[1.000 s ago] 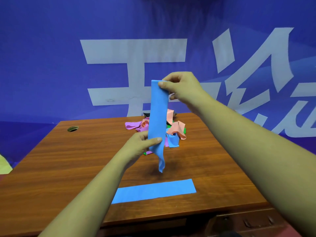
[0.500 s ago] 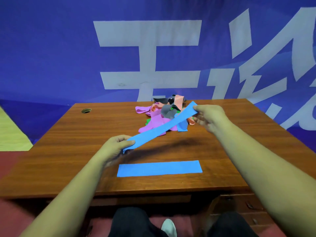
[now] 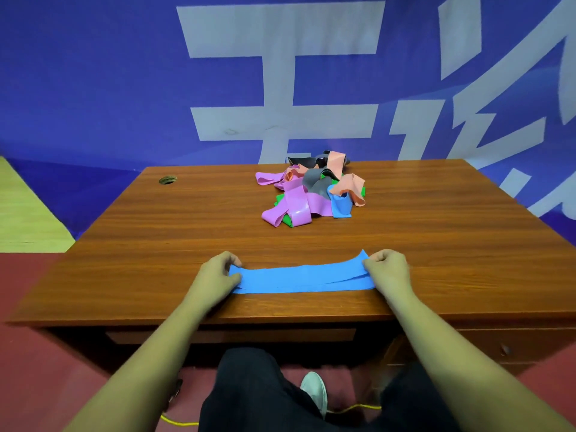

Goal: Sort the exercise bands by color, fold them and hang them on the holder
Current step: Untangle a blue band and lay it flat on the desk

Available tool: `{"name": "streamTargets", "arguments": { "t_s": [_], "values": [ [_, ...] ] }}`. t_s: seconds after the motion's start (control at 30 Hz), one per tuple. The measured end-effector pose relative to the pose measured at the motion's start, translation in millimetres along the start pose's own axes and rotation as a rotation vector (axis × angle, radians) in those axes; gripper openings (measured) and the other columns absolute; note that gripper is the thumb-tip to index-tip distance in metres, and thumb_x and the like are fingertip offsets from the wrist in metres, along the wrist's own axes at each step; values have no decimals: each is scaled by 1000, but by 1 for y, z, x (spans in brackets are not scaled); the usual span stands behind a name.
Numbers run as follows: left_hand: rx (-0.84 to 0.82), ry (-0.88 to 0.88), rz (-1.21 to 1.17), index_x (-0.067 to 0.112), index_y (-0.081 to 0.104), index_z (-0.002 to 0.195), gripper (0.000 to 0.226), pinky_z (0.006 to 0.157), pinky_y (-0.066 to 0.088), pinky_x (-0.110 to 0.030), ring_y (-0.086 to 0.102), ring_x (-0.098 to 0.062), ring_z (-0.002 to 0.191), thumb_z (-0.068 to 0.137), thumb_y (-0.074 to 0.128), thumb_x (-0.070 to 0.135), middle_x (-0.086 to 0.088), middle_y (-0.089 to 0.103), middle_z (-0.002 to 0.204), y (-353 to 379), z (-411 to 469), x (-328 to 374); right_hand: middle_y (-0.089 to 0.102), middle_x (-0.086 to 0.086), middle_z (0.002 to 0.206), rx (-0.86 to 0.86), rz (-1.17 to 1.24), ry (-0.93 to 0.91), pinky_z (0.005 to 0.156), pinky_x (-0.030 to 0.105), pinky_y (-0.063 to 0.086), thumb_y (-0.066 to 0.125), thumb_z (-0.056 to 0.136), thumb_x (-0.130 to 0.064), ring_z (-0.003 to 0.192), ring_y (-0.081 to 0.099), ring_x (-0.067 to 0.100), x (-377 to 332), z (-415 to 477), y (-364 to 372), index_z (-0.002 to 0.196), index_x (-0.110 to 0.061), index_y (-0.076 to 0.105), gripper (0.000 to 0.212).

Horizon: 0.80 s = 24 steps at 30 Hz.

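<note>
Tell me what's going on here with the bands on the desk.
A person holds a blue band stretched flat on the desk near its front edge, the left hand pinching its left end and the right hand its right end. Layered edges near the right end suggest it lies on another blue band. A pile of pink, purple, grey, green and blue bands sits unsorted at the back. No holder is in view.
</note>
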<state>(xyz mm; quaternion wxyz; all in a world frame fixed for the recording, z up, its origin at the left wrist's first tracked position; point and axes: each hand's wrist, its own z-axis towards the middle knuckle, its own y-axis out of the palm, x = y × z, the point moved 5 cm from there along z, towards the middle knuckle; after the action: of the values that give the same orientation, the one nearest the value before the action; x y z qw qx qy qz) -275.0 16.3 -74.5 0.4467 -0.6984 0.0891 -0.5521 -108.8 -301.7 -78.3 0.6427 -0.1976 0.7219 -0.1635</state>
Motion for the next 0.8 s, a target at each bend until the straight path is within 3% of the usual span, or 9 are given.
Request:
{"name": "streamTargets", "arguments": {
  "t_s": [0.1, 0.27, 0.4, 0.5, 0.57, 0.67, 0.73, 0.8],
  "values": [
    [45, 75, 64, 24, 62, 86, 21, 61, 36, -19, 51, -8, 67, 78, 60, 4, 9, 57, 78, 1, -1, 1, 67, 3, 78, 42, -116, -85, 63, 28, 40, 59, 80, -10, 77, 60, 25, -2, -5, 2, 80, -11, 65, 6],
    [79, 112, 45, 23, 65, 90, 24, 71, 34, -22, 50, -3, 74, 83, 57, 2, 11, 59, 89, -2, -2, -3, 63, 1, 68, 82, -111, -175, 62, 30, 40, 59, 81, -11, 73, 59, 24, -3, -15, -2, 84, -16, 61, 6],
    [48, 185, 152, 23, 63, 94, 23, 78, 35, -23, 48, -10, 82, 84, 60, 2, 9, 51, 90, 5, -6, -12, 61, 0, 85, 50, -307, -287, 68, 30, 41, 59, 85, -14, 85, 58, 23, 8, -20, 4, 96, -16, 61, 11],
    [138, 233, 237, 22, 67, 104, 19, 92, 38, -28, 45, -14, 99, 86, 64, 17, 4, 52, 105, 6, -9, -22, 53, 5, 108, 121, -452, -399, 85, 35, 47, 63, 85, -14, 103, 52, 25, 11, -26, 5, 113, -14, 61, 29],
    [161, 341, 288, 26, 66, 108, 30, 94, 39, -33, 46, -14, 106, 83, 61, 39, 8, 55, 112, 4, -9, -19, 52, 4, 115, 118, -516, -614, 95, 36, 45, 67, 81, -19, 109, 48, 24, -3, -32, 11, 119, -14, 63, 38],
    [-47, 499, 244, 29, 61, 123, 55, 103, 35, -30, 46, -4, 118, 78, 63, 60, 14, 56, 125, 12, -7, -2, 53, -1, 128, -234, -519, -807, 106, 37, 40, 71, 81, -34, 121, 47, 18, -23, -37, 39, 128, -19, 59, 50],
    [-216, 522, 233, 31, 54, 134, 64, 108, 29, -25, 41, 2, 122, 77, 71, 57, 16, 52, 134, 23, -5, 8, 49, -4, 138, -473, -556, -810, 111, 38, 35, 71, 81, -45, 129, 43, 16, -31, -38, 58, 136, -24, 51, 62],
    [-280, 495, 251, 35, 48, 138, 63, 110, 28, -27, 39, 1, 125, 81, 71, 51, 18, 49, 136, 27, 0, 10, 47, -5, 140, -582, -635, -786, 112, 37, 33, 70, 80, -49, 130, 40, 15, -35, -36, 69, 140, -26, 46, 69]
  ]
}}
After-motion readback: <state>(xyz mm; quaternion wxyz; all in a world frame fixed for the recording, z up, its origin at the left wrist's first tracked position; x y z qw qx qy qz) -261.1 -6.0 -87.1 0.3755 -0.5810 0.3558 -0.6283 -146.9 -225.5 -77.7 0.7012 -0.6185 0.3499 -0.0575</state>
